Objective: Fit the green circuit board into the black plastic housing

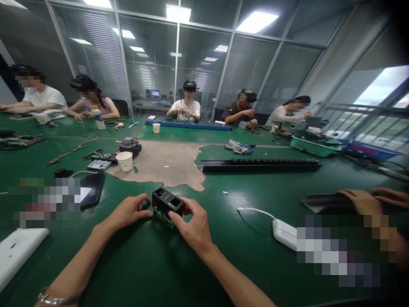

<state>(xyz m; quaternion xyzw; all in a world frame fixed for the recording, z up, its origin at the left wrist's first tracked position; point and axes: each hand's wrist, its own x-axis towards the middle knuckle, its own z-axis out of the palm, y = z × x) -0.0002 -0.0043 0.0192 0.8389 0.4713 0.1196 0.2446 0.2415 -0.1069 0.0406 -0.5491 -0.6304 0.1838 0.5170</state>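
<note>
A black rectangular device (168,201) with square openings on its top, a green circuit board (163,217) along its lower side, sits tilted between my hands above the green table. My right hand (195,221) grips its right end, thumb on the near side and fingers behind. On the other side, my left hand (132,209) has thumb and forefinger apart, the tips beside the device's left end; whether they touch it is hard to tell.
A brown sheet (166,164) lies beyond the device. Behind it are a paper cup (124,161) and electronic parts. A long black rail (258,166) is at right, a white power strip (284,233) nearer. Another person's hands (361,201) rest at far right; several people sit opposite.
</note>
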